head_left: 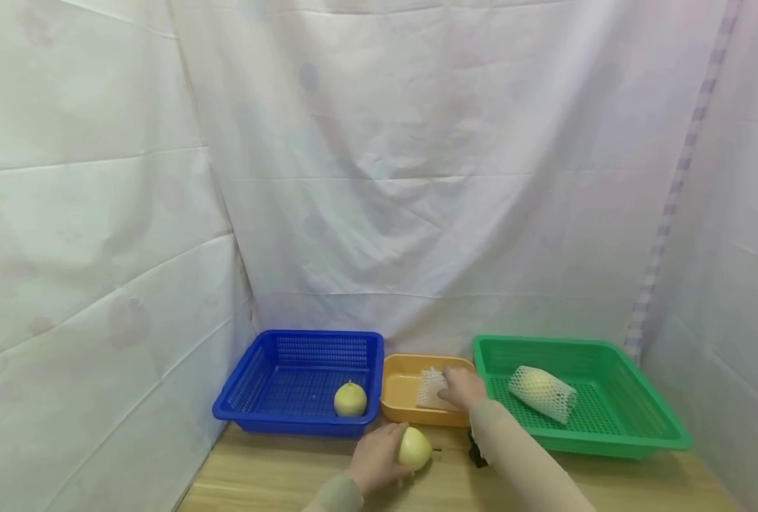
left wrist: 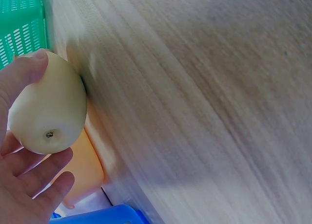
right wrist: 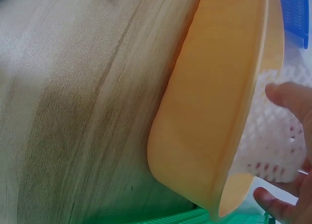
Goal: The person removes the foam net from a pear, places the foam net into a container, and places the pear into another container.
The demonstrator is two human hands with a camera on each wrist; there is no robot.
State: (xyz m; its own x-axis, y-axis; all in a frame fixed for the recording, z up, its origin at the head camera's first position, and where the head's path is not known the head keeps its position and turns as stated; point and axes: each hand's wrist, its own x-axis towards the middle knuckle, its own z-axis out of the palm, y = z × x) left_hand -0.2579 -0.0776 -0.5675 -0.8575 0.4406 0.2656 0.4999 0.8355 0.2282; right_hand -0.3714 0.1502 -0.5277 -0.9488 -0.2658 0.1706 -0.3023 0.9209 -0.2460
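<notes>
A yellow-green pear [head_left: 414,449] is gripped by my left hand [head_left: 379,459] just above the wooden table, its stem pointing right. In the left wrist view the thumb lies on one side of the pear [left wrist: 51,104] and the fingers on the other. My right hand [head_left: 464,387] pinches a white foam net sleeve [head_left: 431,390] over the orange tray [head_left: 411,418]. The right wrist view shows thumb and fingers on either side of the flattened foam net [right wrist: 273,131], beside the tray's rim.
The blue basket [head_left: 299,427] on the left holds another pear [head_left: 350,400]. In the green basket [head_left: 609,446] on the right lies a pear in a foam net [head_left: 542,392]. White cloth [head_left: 417,213] hangs behind and at both sides.
</notes>
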